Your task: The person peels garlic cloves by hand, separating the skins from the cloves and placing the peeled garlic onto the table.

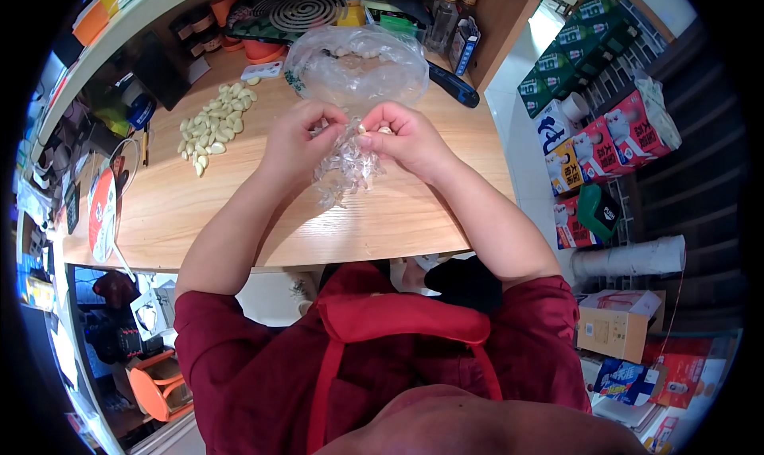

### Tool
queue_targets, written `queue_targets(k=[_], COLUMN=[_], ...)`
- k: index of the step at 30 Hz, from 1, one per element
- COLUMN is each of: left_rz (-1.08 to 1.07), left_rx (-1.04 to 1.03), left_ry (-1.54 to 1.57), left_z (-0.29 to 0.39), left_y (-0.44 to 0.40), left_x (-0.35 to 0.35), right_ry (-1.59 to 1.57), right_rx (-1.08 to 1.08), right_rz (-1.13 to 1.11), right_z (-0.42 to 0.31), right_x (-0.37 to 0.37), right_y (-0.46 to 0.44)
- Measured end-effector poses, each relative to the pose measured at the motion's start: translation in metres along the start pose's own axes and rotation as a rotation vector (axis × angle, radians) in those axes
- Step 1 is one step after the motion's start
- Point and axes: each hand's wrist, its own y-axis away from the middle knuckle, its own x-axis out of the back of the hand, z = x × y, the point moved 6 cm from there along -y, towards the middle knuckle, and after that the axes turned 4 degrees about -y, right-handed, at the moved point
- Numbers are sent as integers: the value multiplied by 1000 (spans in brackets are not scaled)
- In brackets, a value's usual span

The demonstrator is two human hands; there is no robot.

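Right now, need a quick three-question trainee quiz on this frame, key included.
1. True or false: the pile of smooth, pale-yellow garlic cloves lies nearer the left hand than the right hand.

2. Pick one. What is heaped on the light-brown wooden desk between and just below the hands?
A) clear glass bottles
B) thin, translucent, papery garlic skins
C) a grey spiral coil

3. Where is the crumpled, clear plastic bag relative to the hands?

Key:
1. True.
2. B.
3. Beyond them, on the side away from the person's body.
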Motion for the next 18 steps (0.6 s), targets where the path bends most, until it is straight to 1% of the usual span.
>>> queue_targets(k=[3,6,8,11,18], left_rz=[-42,-136,-130,-133,-196], left_rx=[167,243,255,300,442], left_ry=[252,312,327,387,587], left_z=[-1,-3,-3,-7,-12], left_y=[3,6,6,6,8], left_x=[-2,-7,-7,-10,-16], right_ry=[190,432,640,707,821], right_rx=[57,170,274,270,389], right_rz=[60,107,125,147,130], right_z=[-5,-13,-18,-21,-25], right_x=[3,3,0,-2,-6], right_y=[0,1,3,4,7])
